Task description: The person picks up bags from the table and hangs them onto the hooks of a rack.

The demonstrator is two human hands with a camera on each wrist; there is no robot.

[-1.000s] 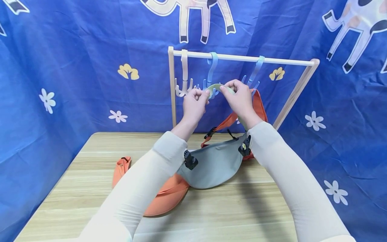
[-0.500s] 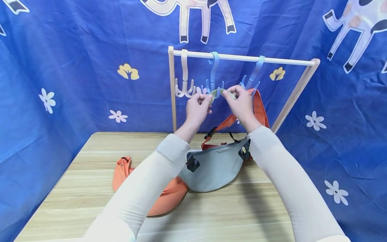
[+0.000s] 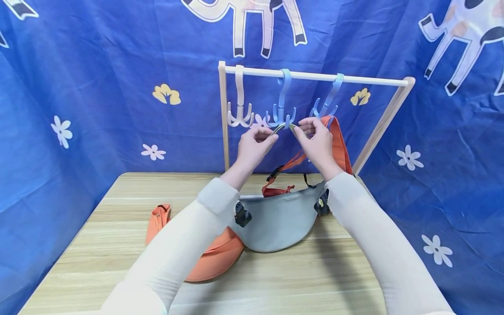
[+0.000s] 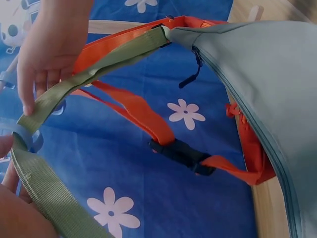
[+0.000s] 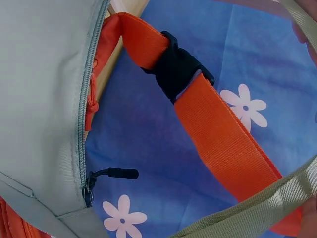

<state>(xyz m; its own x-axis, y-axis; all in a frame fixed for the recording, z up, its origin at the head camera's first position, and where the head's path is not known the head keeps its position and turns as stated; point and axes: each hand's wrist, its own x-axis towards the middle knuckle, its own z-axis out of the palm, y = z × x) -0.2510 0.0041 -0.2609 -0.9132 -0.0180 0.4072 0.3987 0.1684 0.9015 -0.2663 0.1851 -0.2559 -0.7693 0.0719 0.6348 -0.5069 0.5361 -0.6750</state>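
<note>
My left hand [image 3: 253, 146] and right hand [image 3: 320, 144] pinch the green strap [image 4: 57, 191] of a grey waist bag [image 3: 277, 223], one on each side of the middle blue hook [image 3: 281, 111]. Between the two hands the strap bends over at the hook's prongs; in the left wrist view a blue prong [image 4: 30, 141] overlaps it. Below, the bag hangs by the strap, zipper edge upward, close over the table. Behind it an orange bag's strap [image 3: 339, 142] with a black buckle [image 5: 179, 69] hangs from the right blue hook [image 3: 330, 98].
A wooden rack's rail [image 3: 307, 76] also carries a pale hook [image 3: 240, 98] at left. Another orange waist bag [image 3: 214, 262] lies on the wooden table [image 3: 307, 284], partly under my left sleeve. A blue patterned cloth [image 3: 98, 100] surrounds the table.
Both hands have come down a little with the strap, and the grey bag sits slightly lower. The middle blue hook has shifted to the right along the rail, its prongs now more fully seen.
</note>
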